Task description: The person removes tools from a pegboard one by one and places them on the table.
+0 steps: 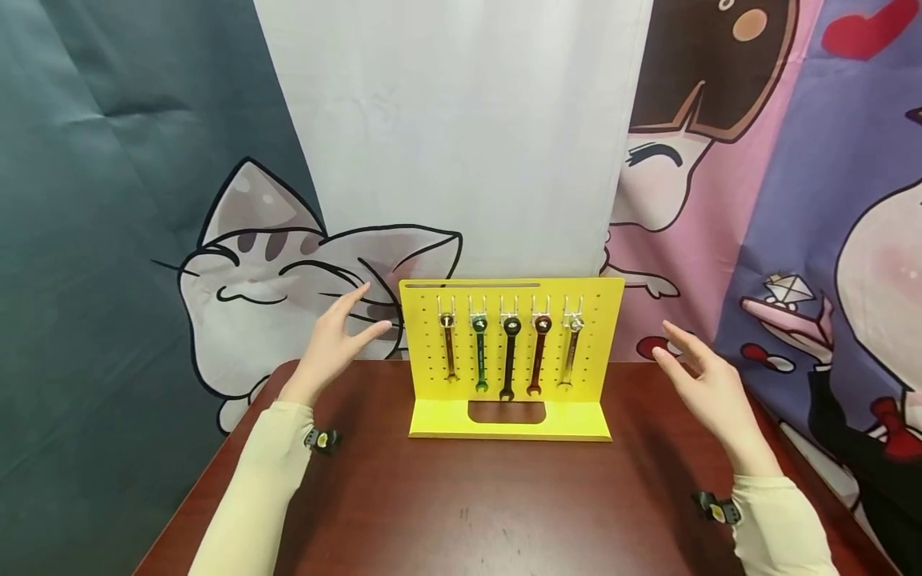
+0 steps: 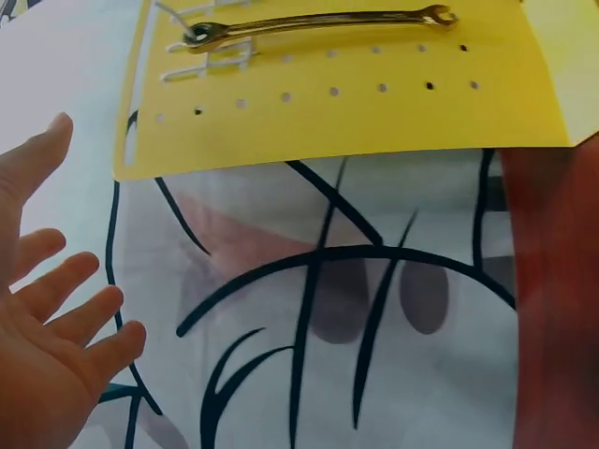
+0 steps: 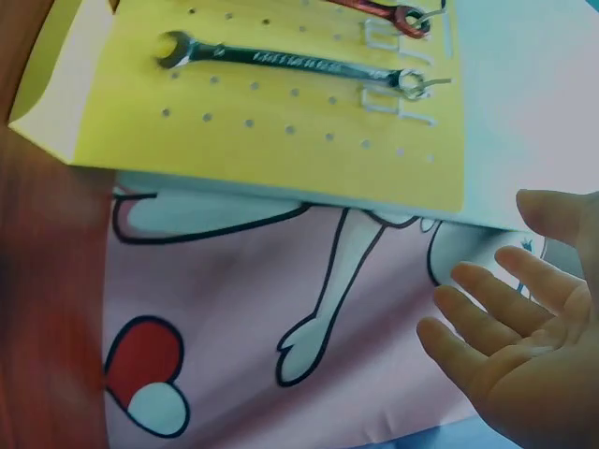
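A yellow pegboard stand (image 1: 504, 420) stands upright on the table, with several combination wrenches hung by their ring ends on white wire hooks. From left to right hang a gold wrench (image 1: 450, 352), a green wrench (image 1: 481, 360), a black wrench (image 1: 510, 360), a red wrench (image 1: 539, 356) and a silver wrench (image 1: 571, 356). My left hand (image 1: 333, 340) is raised left of the board, nearest the gold wrench (image 2: 328, 23). On the other side my right hand (image 1: 709, 388) is held up, nearest the silver wrench (image 3: 290, 62). Both hands hold nothing, fingers apart from the board.
The brown wooden table (image 1: 497, 504) carries the stand near its back edge. Behind it hangs a printed cloth backdrop (image 1: 461, 144) with a cartoon cat and other figures. Each wrist wears a small dark camera, such as the left wrist camera (image 1: 322, 440).
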`<state>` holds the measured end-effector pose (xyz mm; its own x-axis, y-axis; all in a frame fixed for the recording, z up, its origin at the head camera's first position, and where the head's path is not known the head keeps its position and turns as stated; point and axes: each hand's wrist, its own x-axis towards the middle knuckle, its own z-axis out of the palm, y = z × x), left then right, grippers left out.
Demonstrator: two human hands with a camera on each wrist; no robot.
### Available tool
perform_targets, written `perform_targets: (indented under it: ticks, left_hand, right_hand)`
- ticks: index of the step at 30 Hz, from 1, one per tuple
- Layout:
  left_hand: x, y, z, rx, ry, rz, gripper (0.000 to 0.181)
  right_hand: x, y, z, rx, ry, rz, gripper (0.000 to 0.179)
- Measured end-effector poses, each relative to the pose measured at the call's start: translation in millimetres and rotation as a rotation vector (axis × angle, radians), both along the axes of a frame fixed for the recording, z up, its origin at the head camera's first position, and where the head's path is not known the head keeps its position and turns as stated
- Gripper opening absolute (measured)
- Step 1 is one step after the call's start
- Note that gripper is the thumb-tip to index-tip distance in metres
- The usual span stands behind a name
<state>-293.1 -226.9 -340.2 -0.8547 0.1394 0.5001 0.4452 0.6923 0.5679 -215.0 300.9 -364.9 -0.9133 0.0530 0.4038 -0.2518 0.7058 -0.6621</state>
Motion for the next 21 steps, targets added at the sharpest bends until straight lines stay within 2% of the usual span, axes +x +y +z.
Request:
perform_targets:
  ticks: [4,8,14,21]
  left_hand:
    - [-6.8,5.0,13.1,0.085,-0.029,-0.026,0.079]
    - [-15.5,9.5,24.1,0.168,-0.073,-0.079,0.075]
    - [-31.6,16.4,38.2,0.197,-0.134,-0.148,0.064]
    - [-49.8,24.5,48.7,0.160,-0.179,-0.190,0.058]
  right_hand:
    - [-1.5,-4,7.1,-0.027,0.018,0.021,0.058]
    - [-1.0,-5,10.8,-0.079,0.025,0.031,0.056]
    - [-2.2,-7,15.6,-0.154,0.000,0.066,0.056]
    - [-13.2,-15,16.3,-0.146,-0.027,0.093,0.056]
